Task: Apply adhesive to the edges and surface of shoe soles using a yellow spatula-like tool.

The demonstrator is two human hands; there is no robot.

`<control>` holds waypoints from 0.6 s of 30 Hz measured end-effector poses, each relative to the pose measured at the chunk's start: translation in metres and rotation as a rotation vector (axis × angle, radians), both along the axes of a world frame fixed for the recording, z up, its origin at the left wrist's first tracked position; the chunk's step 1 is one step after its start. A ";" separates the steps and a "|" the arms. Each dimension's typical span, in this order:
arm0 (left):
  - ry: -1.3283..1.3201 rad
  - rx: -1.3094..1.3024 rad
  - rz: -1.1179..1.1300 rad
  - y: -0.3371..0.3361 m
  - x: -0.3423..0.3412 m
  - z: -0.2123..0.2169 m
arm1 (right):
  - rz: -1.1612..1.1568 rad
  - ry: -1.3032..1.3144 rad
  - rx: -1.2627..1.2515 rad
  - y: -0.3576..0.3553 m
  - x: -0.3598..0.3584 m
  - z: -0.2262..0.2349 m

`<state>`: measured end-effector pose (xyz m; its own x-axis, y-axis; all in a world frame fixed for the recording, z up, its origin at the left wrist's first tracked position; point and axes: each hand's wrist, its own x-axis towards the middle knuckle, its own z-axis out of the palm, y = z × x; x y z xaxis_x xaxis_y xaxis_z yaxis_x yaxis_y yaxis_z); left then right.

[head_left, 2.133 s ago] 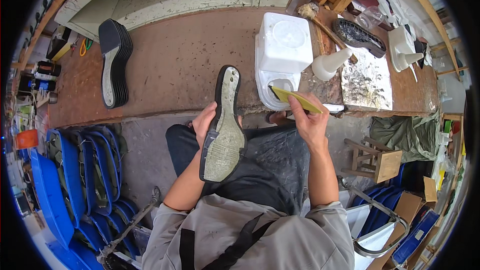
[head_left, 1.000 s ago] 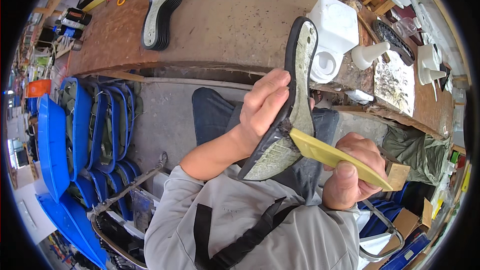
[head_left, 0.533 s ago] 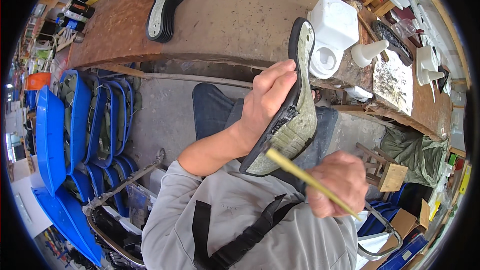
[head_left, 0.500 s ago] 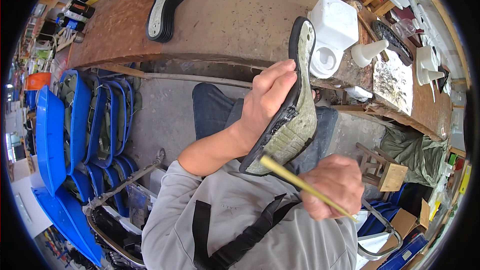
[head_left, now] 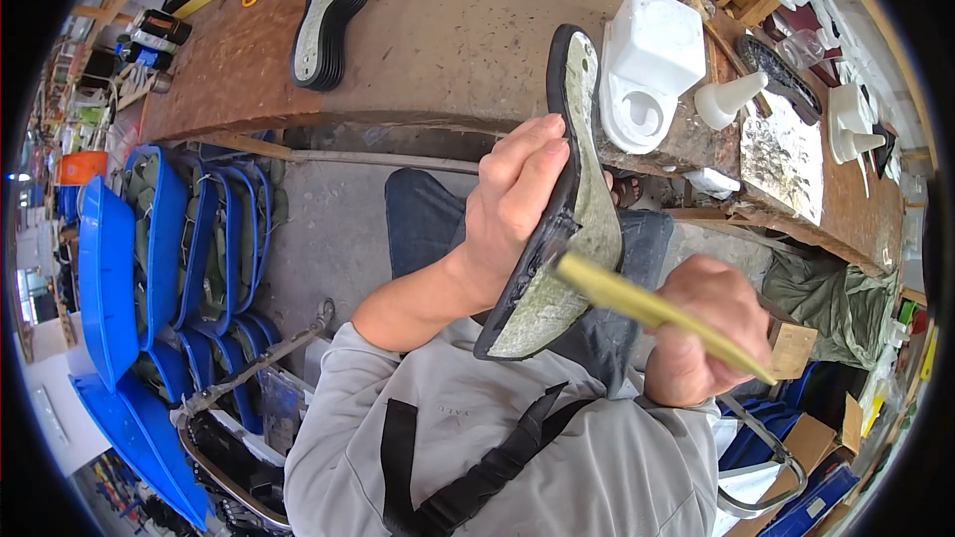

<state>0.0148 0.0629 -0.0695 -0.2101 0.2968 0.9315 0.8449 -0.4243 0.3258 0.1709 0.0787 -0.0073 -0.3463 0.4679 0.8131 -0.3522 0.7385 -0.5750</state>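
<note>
My left hand (head_left: 512, 204) grips a black shoe sole (head_left: 572, 189) by its edge and holds it tilted in front of my chest, its pale glue-coated face turned to the right. My right hand (head_left: 711, 323) is closed around the yellow handle of a brush (head_left: 647, 303). The brush tip rests on the lower part of the sole's pale face.
A brown workbench (head_left: 448, 40) lies ahead with a stack of black soles (head_left: 323, 10), a white plastic container (head_left: 647, 65) and a white cone-topped bottle (head_left: 726, 97). Blue crates (head_left: 129, 239) holding olive shoe uppers stand at my left. A small wooden stool (head_left: 791, 348) is at my right.
The brush has moved up from below the heel end onto the sole's pale face. My left hand keeps the sole tilted at about the same spot.
</note>
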 end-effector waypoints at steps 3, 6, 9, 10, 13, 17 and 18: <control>0.041 -0.117 0.006 0.000 -0.001 -0.005 | 0.098 -0.042 0.000 0.003 0.008 -0.009; 0.028 -0.203 0.008 0.007 -0.005 -0.012 | 0.015 -0.051 -0.222 0.015 0.024 -0.019; -0.095 -0.311 -0.025 0.013 -0.011 -0.021 | -0.322 0.045 -0.869 0.053 0.035 -0.043; -0.098 -0.366 0.030 0.016 -0.012 -0.025 | -0.447 -0.042 -0.842 0.073 0.033 -0.057; -0.071 -0.333 0.094 0.029 -0.016 -0.041 | -0.569 -0.293 -0.785 0.105 0.030 -0.097; -0.084 -0.389 0.091 0.035 -0.022 -0.060 | -0.533 -0.456 -0.428 0.119 0.027 -0.125; -0.114 -0.400 0.080 0.037 -0.024 -0.064 | -0.541 -0.471 -0.325 0.121 0.025 -0.127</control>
